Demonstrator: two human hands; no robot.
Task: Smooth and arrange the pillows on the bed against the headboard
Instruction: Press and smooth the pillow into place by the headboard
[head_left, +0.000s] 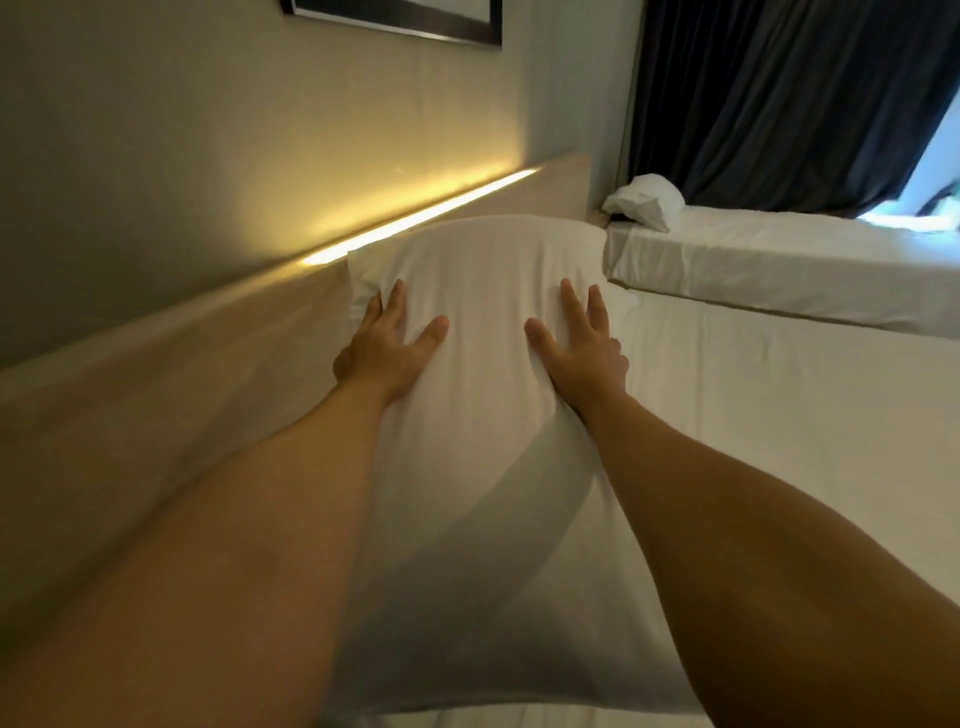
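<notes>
A plump white pillow (483, 291) lies on the white bed (753, 441), its left edge against the beige headboard (156, 395). A second white pillow (467, 597) lies nearer to me, partly under the first one. My left hand (387, 345) rests flat on the left part of the far pillow, fingers spread. My right hand (582, 345) presses flat on its right part, fingers spread, denting the cover. Neither hand holds anything.
A second bed (779, 260) with a white sheet stands further off on the right, with a crumpled white cloth (647, 200) at its head. Dark curtains (779, 93) hang behind it. A light strip (415, 218) glows along the headboard top. A framed picture (405, 15) hangs on the wall.
</notes>
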